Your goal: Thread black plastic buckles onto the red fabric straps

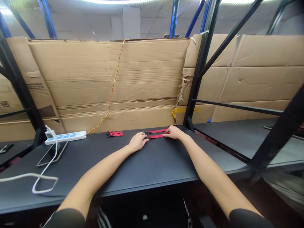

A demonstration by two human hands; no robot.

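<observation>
A red strap [156, 136] with black buckle parts [146, 134] at its left end lies on the dark tabletop in two roughly parallel lengths. My left hand [138, 141] rests on the table with its fingers curled onto the buckle end. At the other end, my right hand [174, 132] has its thumb and fingers closed on the red webbing, covering the strap's right tip. Farther left, another red strap bundle [115, 133] with a black buckle lies folded near the cardboard, apart from both hands.
A white power strip [66, 137] with a plugged-in charger stands at the back left. Before it lie a phone [52, 154] and a looping white cable [45, 175]. A cardboard wall [147, 76] closes the back, with black metal posts [198, 72] at the sides.
</observation>
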